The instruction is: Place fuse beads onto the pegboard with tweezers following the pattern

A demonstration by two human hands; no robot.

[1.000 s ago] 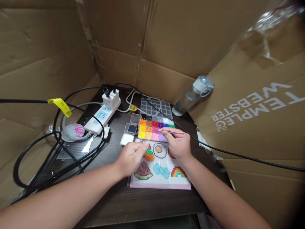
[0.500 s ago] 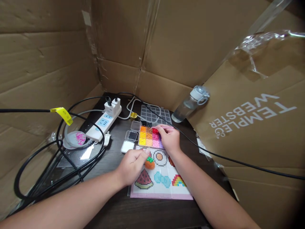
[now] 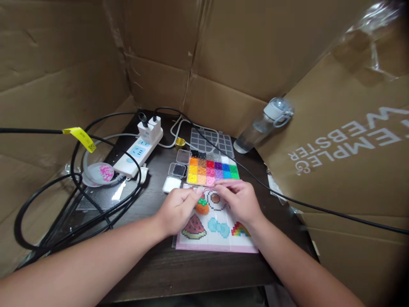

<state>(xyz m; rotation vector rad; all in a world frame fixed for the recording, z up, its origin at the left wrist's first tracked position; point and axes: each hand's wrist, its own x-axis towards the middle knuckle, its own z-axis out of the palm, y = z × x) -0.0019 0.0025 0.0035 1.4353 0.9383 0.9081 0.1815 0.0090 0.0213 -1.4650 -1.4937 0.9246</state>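
Pinched closed, my left hand [image 3: 180, 209] is beside an orange bead piece with a green top [image 3: 202, 206]; what its fingertips grip is too small to tell. My right hand [image 3: 239, 200] is closed on pink tweezers [image 3: 227, 182], whose tips point left close to my left fingertips. Beneath both hands lies a pattern sheet [image 3: 198, 245] with a watermelon, an egg, a light blue bow and a rainbow. Just behind it, a bead box [image 3: 211, 167] shows beads of several colours in compartments.
Small cases of white beads [image 3: 171, 184] and black beads [image 3: 178, 170] are left of the box. Further left are a power strip [image 3: 137, 153], looped black cables and a dish with pink beads [image 3: 99, 174]. A bottle [image 3: 255, 130] and a grey grid tray [image 3: 225, 145] stand behind.
My right hand has moved from over the bead box toward me, bringing the tweezers near my left fingertips. The box's right-hand compartments are now uncovered. The view has shifted slightly.
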